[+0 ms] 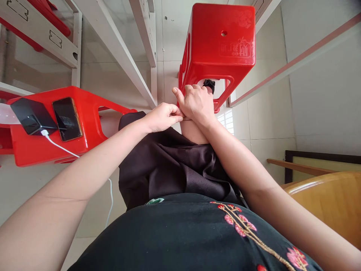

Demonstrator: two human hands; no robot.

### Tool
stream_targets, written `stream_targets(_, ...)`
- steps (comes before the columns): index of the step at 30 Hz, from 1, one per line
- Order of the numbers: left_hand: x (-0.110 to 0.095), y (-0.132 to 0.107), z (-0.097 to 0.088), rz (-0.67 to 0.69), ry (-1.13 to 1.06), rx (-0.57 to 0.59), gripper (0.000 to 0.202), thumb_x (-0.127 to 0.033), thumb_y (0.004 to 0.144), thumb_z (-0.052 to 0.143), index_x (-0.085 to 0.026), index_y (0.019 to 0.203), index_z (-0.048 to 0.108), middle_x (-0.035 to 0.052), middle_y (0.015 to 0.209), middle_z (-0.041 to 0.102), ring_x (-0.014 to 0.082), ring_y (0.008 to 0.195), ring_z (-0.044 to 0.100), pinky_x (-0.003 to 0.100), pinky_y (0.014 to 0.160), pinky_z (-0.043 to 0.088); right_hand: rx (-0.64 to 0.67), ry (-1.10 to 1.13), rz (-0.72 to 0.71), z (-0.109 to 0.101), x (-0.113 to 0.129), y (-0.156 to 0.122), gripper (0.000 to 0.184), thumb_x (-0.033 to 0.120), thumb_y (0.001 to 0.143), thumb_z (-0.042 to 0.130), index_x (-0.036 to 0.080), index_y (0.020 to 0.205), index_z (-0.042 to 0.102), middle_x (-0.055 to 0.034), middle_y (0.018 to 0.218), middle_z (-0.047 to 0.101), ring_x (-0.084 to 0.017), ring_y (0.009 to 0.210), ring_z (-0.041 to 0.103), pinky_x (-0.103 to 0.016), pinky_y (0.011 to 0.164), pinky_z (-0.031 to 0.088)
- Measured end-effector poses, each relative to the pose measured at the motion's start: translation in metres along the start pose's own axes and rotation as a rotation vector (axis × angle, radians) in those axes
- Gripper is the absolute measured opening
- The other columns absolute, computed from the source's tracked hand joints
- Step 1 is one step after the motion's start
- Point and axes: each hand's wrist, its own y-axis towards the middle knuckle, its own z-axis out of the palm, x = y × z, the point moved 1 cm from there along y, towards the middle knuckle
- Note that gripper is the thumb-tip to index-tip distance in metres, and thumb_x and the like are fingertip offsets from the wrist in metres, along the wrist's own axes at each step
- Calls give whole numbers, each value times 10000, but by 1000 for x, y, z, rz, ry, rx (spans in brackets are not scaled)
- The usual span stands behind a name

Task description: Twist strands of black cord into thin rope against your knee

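My left hand [166, 116] is closed in a pinch, thumb against fingers, just beside my right hand. A thin dark strand [187, 119], like thread, runs from its fingertips across the skin of a bare leg [191, 131]. My right hand [199, 103] lies flat over that leg, thumb spread to the left and fingers pointing away from me. Its palm is hidden, so I cannot see what lies under it. Dark brown cloth [169, 162] of a garment is bunched around the leg. Just past my right fingers shows a ruffled black piece of fabric [209, 83].
A red plastic stool [222, 37] stands straight ahead. On another red stool [31, 152] at left lie a phone [67, 119] and a dark glossy device [32, 116] with a white cable [60, 147]. White table legs [118, 49] rise nearby; a wooden chair [329, 203] is at right.
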Motion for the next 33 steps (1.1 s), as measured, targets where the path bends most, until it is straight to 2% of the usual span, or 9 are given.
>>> stream_targets(4,2,2,-2,14,-23,3,130,-261,706,619,-156,763,670,16,746,667,155,724,584,293,711,430,20,-66,-3,2,-2,3,967,680,798,-155,115,1149,547,-184,1106,604,-404,1170,480,-647,868,372)
stream_targets(9,5,3,-3,11,-57,1,114,-250,703,627,-165,761,676,15,768,677,161,753,597,300,739,442,-47,-71,-48,3,-4,2,960,667,805,-161,115,1126,555,-179,1076,624,-384,1141,513,-619,849,405)
stream_targets(16,4,0,-3,-1,-135,-8,121,-189,676,649,-172,783,702,17,793,686,175,800,617,312,786,459,-25,-19,3,1,-4,1,938,688,810,-123,133,1166,545,-167,1147,588,-393,1196,457,-626,889,382)
stream_targets(20,3,-1,-3,-42,-179,-18,147,-142,648,669,-164,786,714,24,796,689,179,816,627,306,799,465,-39,17,-18,3,-6,1,926,681,815,-122,134,1217,508,-170,1206,553,-400,1216,428,-632,903,367)
stream_targets(28,6,-1,-5,-1,-117,18,178,-201,688,637,-188,850,710,18,856,702,183,843,626,323,812,467,-1,-32,24,-1,-3,1,927,665,822,-134,122,1224,500,-181,1195,555,-408,1200,441,-634,882,371)
stream_targets(33,5,-1,-8,-42,-144,14,208,-178,650,675,-181,854,713,23,828,696,182,816,629,332,810,475,-20,-52,3,1,-5,2,929,632,825,-177,125,1241,482,-175,1196,551,-397,1200,448,-617,878,382)
